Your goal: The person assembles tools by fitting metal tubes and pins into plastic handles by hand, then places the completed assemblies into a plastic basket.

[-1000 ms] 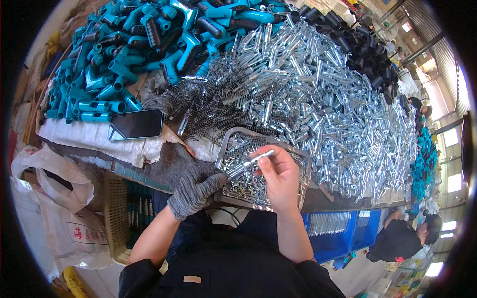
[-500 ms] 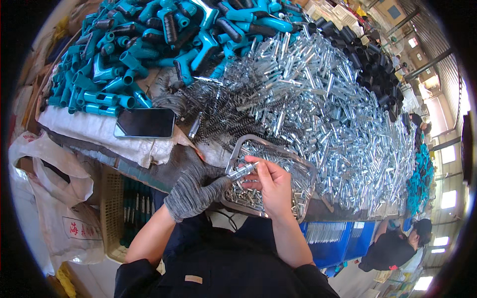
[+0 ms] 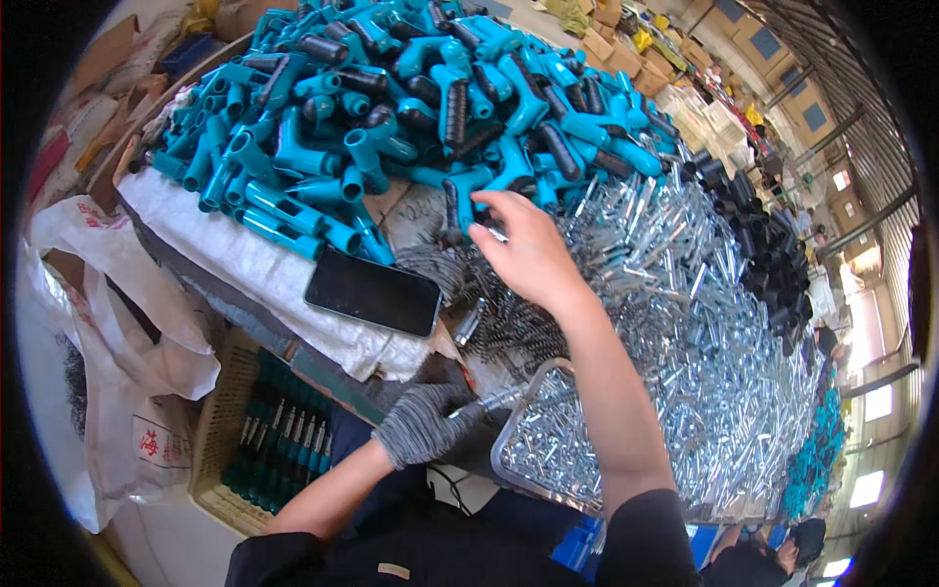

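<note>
Left hand in a grey knit glove (image 3: pixel 423 426): clamped on one slim silver metal rod (image 3: pixel 501 399), tip right by the tray rim
Bare right hand (image 3: pixel 528 252): thumb and forefinger apart above the heap, can't tell if touching
Teal-and-black plastic handles (image 3: pixel 455 112): honestly uncountable
Black flat-screen phone (image 3: pixel 372 293): just one
Greyish tray of small silver parts (image 3: pixel 502 452): one, packed

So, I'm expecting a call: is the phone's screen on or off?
Off, it seems: the phone lies face up, showing only black with no lit display.
</note>
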`<control>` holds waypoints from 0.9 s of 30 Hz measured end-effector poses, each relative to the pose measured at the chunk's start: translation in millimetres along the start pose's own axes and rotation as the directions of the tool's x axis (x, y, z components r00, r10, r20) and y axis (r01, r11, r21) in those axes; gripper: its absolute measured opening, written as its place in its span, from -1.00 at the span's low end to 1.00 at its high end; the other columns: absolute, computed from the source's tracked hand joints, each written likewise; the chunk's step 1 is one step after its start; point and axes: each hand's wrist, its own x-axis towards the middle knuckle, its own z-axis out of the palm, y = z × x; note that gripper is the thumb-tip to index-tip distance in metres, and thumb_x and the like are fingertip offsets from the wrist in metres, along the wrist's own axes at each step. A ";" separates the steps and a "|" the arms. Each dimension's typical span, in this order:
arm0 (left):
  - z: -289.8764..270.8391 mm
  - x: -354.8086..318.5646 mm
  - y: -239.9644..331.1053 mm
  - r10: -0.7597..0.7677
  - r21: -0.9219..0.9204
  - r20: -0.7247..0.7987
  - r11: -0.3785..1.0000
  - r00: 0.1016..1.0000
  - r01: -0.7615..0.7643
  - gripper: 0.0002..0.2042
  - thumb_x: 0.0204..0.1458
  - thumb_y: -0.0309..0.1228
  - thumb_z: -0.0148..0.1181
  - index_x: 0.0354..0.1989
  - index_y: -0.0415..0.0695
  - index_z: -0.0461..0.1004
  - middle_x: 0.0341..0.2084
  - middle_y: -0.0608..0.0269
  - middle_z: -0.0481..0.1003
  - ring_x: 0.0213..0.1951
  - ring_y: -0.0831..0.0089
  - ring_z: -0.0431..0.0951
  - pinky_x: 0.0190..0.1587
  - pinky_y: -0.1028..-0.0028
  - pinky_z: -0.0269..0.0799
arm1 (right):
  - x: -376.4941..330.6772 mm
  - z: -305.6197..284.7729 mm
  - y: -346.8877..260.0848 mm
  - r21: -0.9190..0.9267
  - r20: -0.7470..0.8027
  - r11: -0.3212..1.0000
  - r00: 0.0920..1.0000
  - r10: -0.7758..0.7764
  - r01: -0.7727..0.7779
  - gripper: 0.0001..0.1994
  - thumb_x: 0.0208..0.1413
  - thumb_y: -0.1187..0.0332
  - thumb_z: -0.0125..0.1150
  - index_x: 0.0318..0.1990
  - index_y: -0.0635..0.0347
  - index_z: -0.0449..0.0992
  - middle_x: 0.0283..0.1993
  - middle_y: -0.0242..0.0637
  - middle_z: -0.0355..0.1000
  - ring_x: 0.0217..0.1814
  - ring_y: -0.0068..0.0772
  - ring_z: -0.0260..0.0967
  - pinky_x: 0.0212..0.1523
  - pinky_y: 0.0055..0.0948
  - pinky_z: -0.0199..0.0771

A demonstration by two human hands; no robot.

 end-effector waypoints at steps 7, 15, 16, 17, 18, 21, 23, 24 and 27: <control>-0.3 3.3 4.3 -0.014 -0.002 0.085 1.000 0.996 0.014 -0.72 0.02 -0.22 0.15 -0.28 -0.20 0.54 -0.46 -0.06 0.54 -0.40 0.09 0.57 -0.31 0.30 0.45 | 103.1 97.1 31.7 -0.213 0.220 0.977 0.975 0.033 0.015 -0.66 0.01 0.38 0.09 0.00 0.14 0.42 0.01 -0.13 0.38 0.10 -0.08 0.30 0.07 -0.11 0.28; 3.0 4.4 0.9 0.012 -0.105 0.072 0.995 0.997 -0.004 -0.70 0.02 -0.19 0.13 -0.32 -0.22 0.53 -0.47 -0.10 0.52 -0.38 0.03 0.54 -0.30 0.25 0.43 | 90.8 76.7 23.1 -0.372 0.068 0.915 0.988 -0.139 0.155 -0.78 -0.35 0.39 0.32 -0.42 0.06 0.49 -0.14 -0.35 0.35 0.01 -0.21 0.28 -0.08 -0.19 0.22; 1.0 4.7 2.1 0.002 -0.143 0.077 0.990 0.997 0.009 -0.65 0.03 -0.14 0.10 -0.35 -0.24 0.53 -0.48 -0.13 0.50 -0.37 -0.04 0.52 -0.29 0.17 0.42 | 83.8 61.8 14.5 -0.241 -0.021 0.951 0.978 -0.206 0.195 -0.79 -0.36 0.40 0.32 -0.46 0.08 0.45 -0.15 -0.31 0.35 -0.02 -0.15 0.28 -0.08 -0.20 0.26; 0.1 4.9 2.3 -0.001 -0.145 0.086 0.989 0.996 0.014 -0.65 0.03 -0.14 0.10 -0.35 -0.24 0.53 -0.48 -0.13 0.50 -0.37 -0.04 0.52 -0.29 0.17 0.42 | 75.6 43.5 6.5 -0.095 -0.107 0.970 0.966 -0.234 0.224 -0.75 -0.37 0.40 0.35 -0.47 0.11 0.41 -0.15 -0.25 0.34 -0.03 -0.12 0.29 -0.05 -0.23 0.29; -0.5 4.6 2.1 0.004 -0.111 0.065 0.994 0.998 0.004 -0.66 0.02 -0.14 0.10 -0.35 -0.23 0.53 -0.49 -0.13 0.50 -0.38 -0.04 0.52 -0.29 0.17 0.42 | 60.7 29.6 -2.9 -0.046 -0.225 0.981 0.955 -0.194 0.189 -0.69 -0.42 0.41 0.43 -0.47 0.14 0.39 -0.16 -0.20 0.34 -0.04 -0.11 0.29 -0.01 -0.29 0.31; -2.9 0.1 -3.4 0.031 0.015 0.037 0.999 0.999 -0.032 -0.76 0.03 -0.25 0.15 -0.33 -0.20 0.53 -0.49 -0.05 0.52 -0.41 0.11 0.56 -0.34 0.31 0.44 | -1.3 -18.8 -15.1 0.221 -0.311 0.975 0.950 0.034 0.038 -0.68 -0.24 0.42 0.46 -0.33 0.21 0.42 -0.28 -0.32 0.37 -0.28 -0.46 0.36 -0.29 -0.51 0.38; -1.2 1.7 -3.4 0.024 0.008 0.032 1.000 0.999 -0.024 -0.76 0.04 -0.26 0.15 -0.32 -0.21 0.53 -0.49 -0.02 0.53 -0.43 0.18 0.57 -0.32 0.32 0.44 | -58.7 -51.9 -24.5 0.508 -0.244 0.835 0.895 0.374 -0.211 -0.70 -0.11 0.55 0.36 -0.21 0.28 0.39 -0.25 -0.33 0.40 -0.24 -0.56 0.37 -0.23 -0.56 0.41; -0.1 2.2 -7.9 0.028 -0.027 0.042 0.999 0.999 -0.027 -0.76 0.05 -0.26 0.16 -0.30 -0.22 0.53 -0.48 0.01 0.54 -0.43 0.25 0.57 -0.31 0.35 0.44 | -85.3 -64.3 -24.6 0.497 -0.262 0.830 0.867 0.423 -0.254 -0.62 -0.11 0.55 0.34 -0.11 0.25 0.35 -0.27 -0.31 0.42 -0.22 -0.52 0.39 -0.19 -0.51 0.43; -2.4 8.9 -4.9 0.073 -0.109 0.109 0.992 0.991 -0.061 -0.68 0.03 -0.17 0.16 -0.30 -0.24 0.54 -0.50 -0.05 0.53 -0.39 0.11 0.57 -0.32 0.28 0.42 | -173.5 -95.1 -23.3 0.681 -0.206 0.676 0.812 0.547 -0.282 -0.47 -0.09 0.43 0.34 0.01 0.17 0.16 -0.28 -0.24 0.43 -0.21 -0.44 0.42 -0.17 -0.40 0.45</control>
